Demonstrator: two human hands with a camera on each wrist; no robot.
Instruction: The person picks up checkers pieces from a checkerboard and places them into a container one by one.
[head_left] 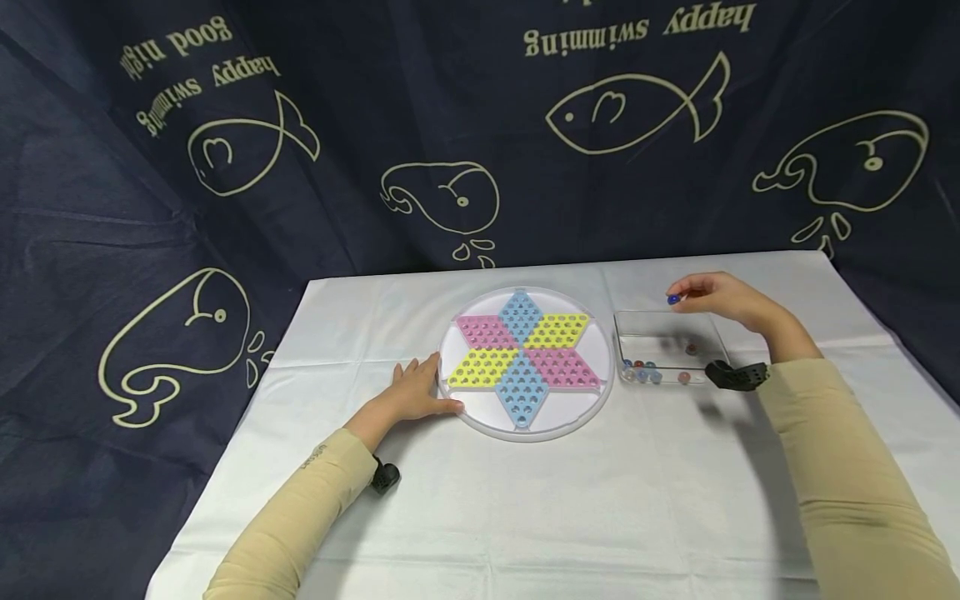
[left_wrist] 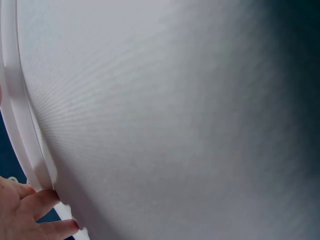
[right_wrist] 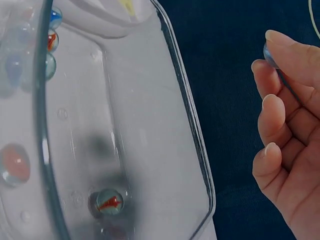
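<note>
My right hand (head_left: 716, 297) pinches a blue marble (head_left: 673, 299) between thumb and index finger, above the far side of a clear container (head_left: 670, 323). In the right wrist view the marble (right_wrist: 270, 56) shows only partly, the other fingers curling below it. Several glass marbles lie in the container, among them one with a red swirl (right_wrist: 110, 202). My left hand (head_left: 415, 392), fingers spread, rests against the left rim of a round Chinese checkers board (head_left: 483, 409). Its star has pink, blue and yellow points. In the left wrist view, fingers (left_wrist: 42, 202) touch the rim.
The board and container stand side by side on a white-clothed table (head_left: 570, 517). Behind the table hangs a dark blue curtain (head_left: 360, 100) printed with fish and whales. A black wrist camera (head_left: 738, 376) sits over the container's near right corner.
</note>
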